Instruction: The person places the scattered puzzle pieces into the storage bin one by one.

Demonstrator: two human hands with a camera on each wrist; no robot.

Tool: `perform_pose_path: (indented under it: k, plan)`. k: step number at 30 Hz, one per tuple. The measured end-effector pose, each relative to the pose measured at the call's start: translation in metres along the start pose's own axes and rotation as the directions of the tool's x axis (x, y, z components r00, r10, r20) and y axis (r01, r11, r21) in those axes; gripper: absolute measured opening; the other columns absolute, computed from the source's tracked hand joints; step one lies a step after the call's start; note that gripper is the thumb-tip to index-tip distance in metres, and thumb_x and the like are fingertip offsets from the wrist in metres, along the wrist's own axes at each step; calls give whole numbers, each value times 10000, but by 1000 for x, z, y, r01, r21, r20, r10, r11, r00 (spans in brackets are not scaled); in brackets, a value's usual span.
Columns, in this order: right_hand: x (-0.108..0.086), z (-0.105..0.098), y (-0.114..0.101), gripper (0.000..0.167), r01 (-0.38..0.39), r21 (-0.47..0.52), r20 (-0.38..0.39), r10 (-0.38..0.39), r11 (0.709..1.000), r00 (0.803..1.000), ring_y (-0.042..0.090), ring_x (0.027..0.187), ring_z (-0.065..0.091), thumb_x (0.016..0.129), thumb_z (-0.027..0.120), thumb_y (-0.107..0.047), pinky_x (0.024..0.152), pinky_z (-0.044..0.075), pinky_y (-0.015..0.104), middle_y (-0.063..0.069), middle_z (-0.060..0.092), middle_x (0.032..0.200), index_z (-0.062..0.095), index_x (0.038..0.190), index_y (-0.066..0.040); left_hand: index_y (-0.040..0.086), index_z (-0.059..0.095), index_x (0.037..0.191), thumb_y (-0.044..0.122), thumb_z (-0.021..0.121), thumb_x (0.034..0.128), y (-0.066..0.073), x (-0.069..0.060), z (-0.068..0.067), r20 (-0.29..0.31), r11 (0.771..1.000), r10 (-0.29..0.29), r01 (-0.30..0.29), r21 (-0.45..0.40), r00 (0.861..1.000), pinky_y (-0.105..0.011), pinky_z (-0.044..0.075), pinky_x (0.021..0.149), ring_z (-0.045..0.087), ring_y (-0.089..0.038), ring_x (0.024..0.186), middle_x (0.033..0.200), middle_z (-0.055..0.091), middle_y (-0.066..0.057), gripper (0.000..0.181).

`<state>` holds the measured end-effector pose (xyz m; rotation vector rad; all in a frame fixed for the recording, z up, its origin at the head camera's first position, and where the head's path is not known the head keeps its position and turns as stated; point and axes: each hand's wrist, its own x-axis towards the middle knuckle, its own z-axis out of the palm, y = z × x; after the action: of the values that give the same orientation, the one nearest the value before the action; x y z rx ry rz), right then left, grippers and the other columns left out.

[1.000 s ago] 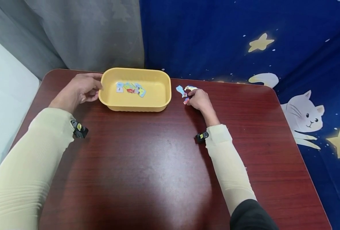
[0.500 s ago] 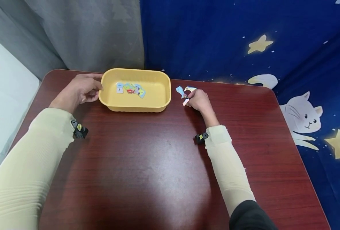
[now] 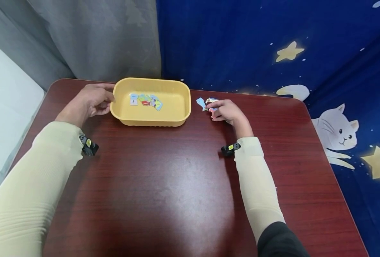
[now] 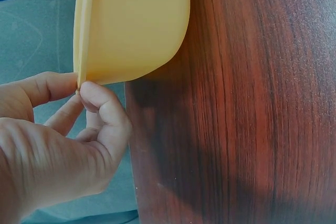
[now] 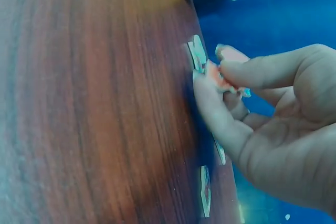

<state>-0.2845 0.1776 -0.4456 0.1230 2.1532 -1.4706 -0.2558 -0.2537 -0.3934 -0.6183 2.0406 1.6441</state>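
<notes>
My left hand pinches the rim of a yellow plastic bin at its left end. The left wrist view shows thumb and fingertips on either side of that rim. To the right of the bin, my right hand holds a small red and pink puzzle piece between thumb and fingers, just above the table. A blue puzzle piece lies close to its fingertips. Another piece, pale with a dark edge, lies behind the hand and is partly covered.
Several flat printed pieces lie inside the bin, towards its left half. The dark red wooden table stretches out in front. Its far edge runs close behind the bin, with grey and blue curtains beyond. A loose piece lies near the table edge.
The right hand has lifted slightly and shifted a little right and turned, taking the red and pink piece up from the table. My left hand and the bin stay in place.
</notes>
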Motion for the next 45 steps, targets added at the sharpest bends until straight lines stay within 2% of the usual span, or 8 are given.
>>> perform_pose_path:
  k: [5,8,14,20,26,31,38,45]
  plan:
    - [-1,-2,-3,383,-2,202,43,-7,979,999,160,742,611,876,502,116,762,582,307,141,597,1010,584,1245,54,194,418,1475,36,531,923,-1,0,-1,2,1000,1,-1,0,1000,-248,530,548,562,-117,566,749,550,9,585]
    - [-3,-4,-7,356,19,258,42,-31,966,999,172,757,666,886,543,78,755,587,325,127,659,945,556,1242,82,197,421,1472,43,533,926,-1,0,-1,2,1000,-3,3,1,1000,-251,533,554,559,-118,564,743,548,10,579]
    - [-3,-7,-16,230,37,238,19,-42,971,999,170,732,678,880,619,30,715,586,303,60,699,835,599,1107,62,204,414,1477,41,531,928,-1,2,-1,7,1000,-7,7,-1,1000,-256,536,548,560,-116,541,699,558,11,584]
    - [-6,-7,-30,127,52,290,-19,-48,956,999,179,748,676,878,627,54,737,589,312,104,671,912,689,980,11,206,411,1480,30,528,922,0,1,-1,9,1000,-11,11,-4,1000,-257,532,535,564,-115,520,667,569,9,596]
    - [-6,-1,-50,237,65,318,-33,-57,946,998,188,781,689,905,572,85,760,572,319,137,670,1010,673,1115,44,210,404,1486,30,525,925,1,1,-1,10,1000,-14,14,-5,1000,-255,533,540,571,-116,526,670,570,8,602]
    - [-2,6,-64,289,56,308,-41,-45,950,998,188,733,708,918,569,65,757,574,322,133,685,981,640,1198,49,209,399,1488,24,522,925,1,1,-1,10,1000,-19,19,-13,1000,-255,529,535,575,-117,527,675,575,7,606]
    - [4,18,-77,294,67,251,-53,-55,966,997,215,782,715,930,588,14,886,521,404,126,693,981,643,1219,21,215,409,1483,28,518,927,0,1,-1,2,1000,-22,22,-8,1000,-256,530,538,559,-116,525,692,569,3,597]
    - [12,33,-83,308,76,258,-51,-65,963,997,196,762,713,925,596,22,886,525,417,136,695,1010,633,1231,36,213,411,1481,26,524,924,0,1,-1,3,1000,-16,16,-21,1000,-249,524,529,558,-115,526,696,562,4,598]
